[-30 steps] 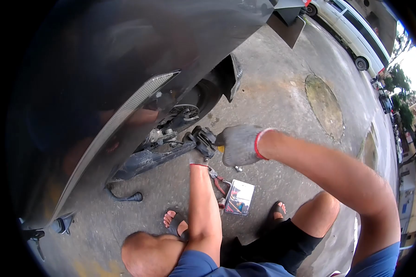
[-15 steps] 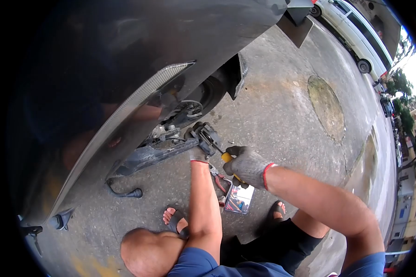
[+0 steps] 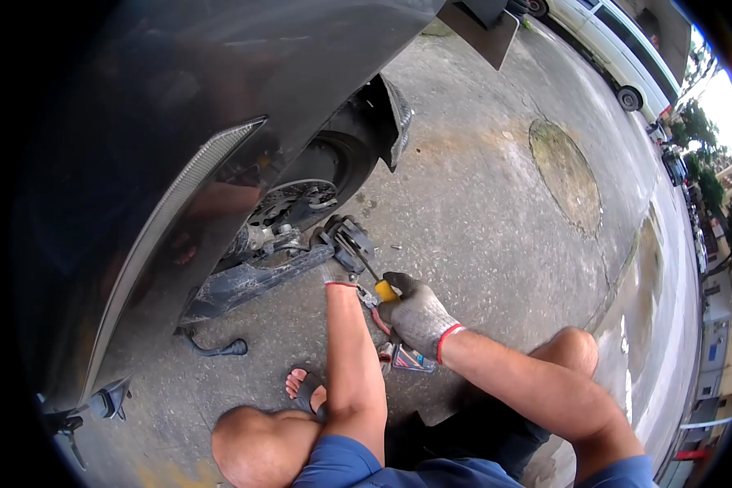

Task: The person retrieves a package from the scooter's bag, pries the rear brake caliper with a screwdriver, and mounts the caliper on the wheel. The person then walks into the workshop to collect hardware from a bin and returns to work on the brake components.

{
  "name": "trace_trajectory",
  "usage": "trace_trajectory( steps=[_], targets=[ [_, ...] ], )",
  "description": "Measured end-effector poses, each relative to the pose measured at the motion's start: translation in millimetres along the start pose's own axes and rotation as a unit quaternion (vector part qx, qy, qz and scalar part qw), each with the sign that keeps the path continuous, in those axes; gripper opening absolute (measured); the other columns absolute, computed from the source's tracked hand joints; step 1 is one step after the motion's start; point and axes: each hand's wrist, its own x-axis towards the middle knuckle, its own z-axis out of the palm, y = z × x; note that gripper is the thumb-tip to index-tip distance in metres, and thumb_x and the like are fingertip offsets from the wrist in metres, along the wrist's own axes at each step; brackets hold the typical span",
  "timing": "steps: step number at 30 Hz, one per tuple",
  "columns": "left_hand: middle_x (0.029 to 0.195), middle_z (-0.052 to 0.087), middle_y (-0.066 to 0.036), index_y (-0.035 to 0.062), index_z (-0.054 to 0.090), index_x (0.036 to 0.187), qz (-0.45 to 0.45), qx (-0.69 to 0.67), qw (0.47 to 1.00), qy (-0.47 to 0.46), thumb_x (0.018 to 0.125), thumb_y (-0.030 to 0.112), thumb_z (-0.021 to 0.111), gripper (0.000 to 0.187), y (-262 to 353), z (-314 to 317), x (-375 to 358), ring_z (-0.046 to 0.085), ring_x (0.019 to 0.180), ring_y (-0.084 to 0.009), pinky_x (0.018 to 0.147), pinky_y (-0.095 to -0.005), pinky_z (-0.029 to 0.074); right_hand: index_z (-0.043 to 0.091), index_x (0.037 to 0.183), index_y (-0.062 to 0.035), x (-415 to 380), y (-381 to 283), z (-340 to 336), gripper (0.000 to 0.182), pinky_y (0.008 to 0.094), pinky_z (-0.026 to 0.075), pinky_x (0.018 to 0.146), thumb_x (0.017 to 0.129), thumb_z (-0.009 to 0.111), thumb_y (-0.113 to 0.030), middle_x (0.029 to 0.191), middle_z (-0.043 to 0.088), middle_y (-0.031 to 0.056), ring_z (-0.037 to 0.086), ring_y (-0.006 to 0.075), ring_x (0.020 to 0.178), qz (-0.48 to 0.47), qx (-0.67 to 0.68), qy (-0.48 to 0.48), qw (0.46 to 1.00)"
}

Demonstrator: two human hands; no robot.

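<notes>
My left hand (image 3: 336, 273), in a grey glove with a red cuff, is closed around a dark brake caliper (image 3: 352, 242) beside the scooter's wheel. Most of its fingers are hidden behind the caliper. The gloved right hand (image 3: 421, 315) grips a screwdriver (image 3: 384, 290) by its yellow handle, and the shaft reaches into the caliper's gap. Close by, a brake disc (image 3: 289, 195) shows on the wheel (image 3: 351, 163). A dirty dark arm (image 3: 252, 283) of the scooter runs up to my left hand. Under my right hand, red-handled pliers (image 3: 379, 319) lie on the ground.
Dark body panels (image 3: 163, 89) of the scooter fill the upper left. A black curved lever (image 3: 220, 349) sticks out low beneath them. On the concrete near my feet lies a printed packet (image 3: 413, 360). A white van (image 3: 618, 49) is parked at the far upper right.
The view has shifted, showing more of the wheel and disc. My right hand has moved slightly down and left with the screwdriver, whose tip stays at the caliper. It now covers more of the packet.
</notes>
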Motion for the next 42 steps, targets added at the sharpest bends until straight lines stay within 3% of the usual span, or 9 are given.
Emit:
trace_trajectory(
  steps=[3, 6, 21, 24, 30, 33, 36, 40, 42],
  targets=[
    [0.102, 0.064, -0.013, 0.0069, 0.061, 0.098, 0.010, 0.020, 0.999, 0.036, 0.086, 0.049, 0.039, 0.049, 0.2, 7.5, 0.0, 0.059, 0.094, -0.0309, 0.086, -0.0448, 0.045, 0.049, 0.124, -0.0024, -11.3, -12.4, -3.2, 0.049, 0.0294, 0.043, 0.046, 0.076, 0.055, -0.002, 0.084, 0.062, 0.0112, 0.055, 0.0152, 0.053, 0.096, 0.073, -0.020, 0.993],
    [0.098, 0.065, -0.013, 0.0071, 0.062, 0.097, -0.002, -0.012, 1.000, 0.026, 0.087, 0.047, 0.038, 0.047, 0.8, 11.8, -0.5, 0.060, 0.091, -0.0309, 0.084, -0.0443, 0.047, 0.047, 0.127, 0.0002, -12.4, -4.4, 1.1, 0.053, 0.0250, 0.038, 0.043, 0.076, 0.061, -0.003, 0.079, 0.061, 0.0081, 0.051, 0.0100, 0.051, 0.080, 0.112, 0.009, 0.990],
    [0.092, 0.067, -0.013, 0.0081, 0.062, 0.094, -0.043, -0.069, 0.996, 0.025, 0.086, 0.042, 0.040, 0.042, -0.3, 23.4, -2.2, 0.063, 0.083, -0.0309, 0.078, -0.0450, 0.051, 0.046, 0.128, -0.0006, -20.6, 9.1, 14.7, 0.054, 0.0252, 0.043, 0.046, 0.077, 0.064, 0.000, 0.083, 0.060, 0.0087, 0.053, 0.0125, 0.055, 0.120, 0.231, 0.043, 0.964],
    [0.083, 0.060, -0.007, 0.0091, 0.064, 0.090, -0.023, -0.003, 0.990, 0.138, 0.081, 0.046, 0.041, 0.045, -1.5, 33.6, -3.2, 0.053, 0.077, -0.0232, 0.069, -0.0389, 0.046, 0.044, 0.131, -0.0025, -20.8, 13.0, 16.9, 0.054, 0.0264, 0.044, 0.045, 0.079, 0.059, -0.002, 0.091, 0.061, 0.0116, 0.054, 0.0131, 0.059, 0.119, 0.232, 0.042, 0.965],
    [0.092, 0.067, -0.012, 0.0099, 0.061, 0.096, -0.061, -0.039, 0.997, -0.005, 0.088, 0.046, 0.038, 0.044, 1.8, 21.5, -5.2, 0.063, 0.082, -0.0292, 0.077, -0.0449, 0.050, 0.045, 0.128, 0.0009, -18.0, 23.1, 17.4, 0.055, 0.0258, 0.042, 0.045, 0.076, 0.063, 0.002, 0.084, 0.061, 0.0100, 0.054, 0.0135, 0.054, 0.088, 0.263, 0.044, 0.960],
    [0.094, 0.066, -0.012, 0.0096, 0.061, 0.096, -0.021, -0.011, 0.998, 0.055, 0.088, 0.048, 0.037, 0.046, 1.7, 5.9, 3.0, 0.062, 0.084, -0.0294, 0.078, -0.0446, 0.049, 0.044, 0.129, 0.0014, -21.4, 18.4, 17.9, 0.056, 0.0258, 0.042, 0.044, 0.076, 0.062, 0.003, 0.084, 0.061, 0.0099, 0.054, 0.0137, 0.054, 0.113, 0.269, 0.051, 0.955],
    [0.096, 0.066, -0.012, 0.0095, 0.061, 0.096, 0.066, 0.115, 0.990, -0.057, 0.088, 0.050, 0.036, 0.048, 3.1, -53.2, 17.2, 0.062, 0.087, -0.0292, 0.081, -0.0443, 0.047, 0.043, 0.129, 0.0011, -22.4, 19.9, 17.4, 0.056, 0.0258, 0.043, 0.044, 0.077, 0.061, 0.004, 0.085, 0.062, 0.0102, 0.054, 0.0141, 0.055, 0.109, 0.284, 0.043, 0.952],
    [0.081, 0.056, -0.003, 0.0116, 0.062, 0.084, 0.005, 0.043, 0.995, 0.091, 0.078, 0.045, 0.048, 0.037, -6.9, 44.2, -4.7, 0.053, 0.075, -0.0169, 0.067, -0.0337, 0.044, 0.047, 0.128, -0.0017, -21.7, 23.9, 18.3, 0.051, 0.0264, 0.042, 0.046, 0.078, 0.059, -0.001, 0.086, 0.061, 0.0090, 0.054, 0.0132, 0.057, 0.094, 0.285, 0.044, 0.953],
    [0.077, 0.053, 0.000, 0.0122, 0.062, 0.081, -0.010, 0.025, 0.991, 0.132, 0.075, 0.043, 0.051, 0.034, -9.5, 26.9, -3.4, 0.051, 0.072, -0.0139, 0.064, -0.0310, 0.044, 0.047, 0.126, -0.0012, -23.0, 19.1, 11.2, 0.050, 0.0266, 0.042, 0.046, 0.078, 0.060, -0.002, 0.083, 0.061, 0.0085, 0.054, 0.0135, 0.057, 0.110, 0.279, 0.027, 0.954]
  ],
)
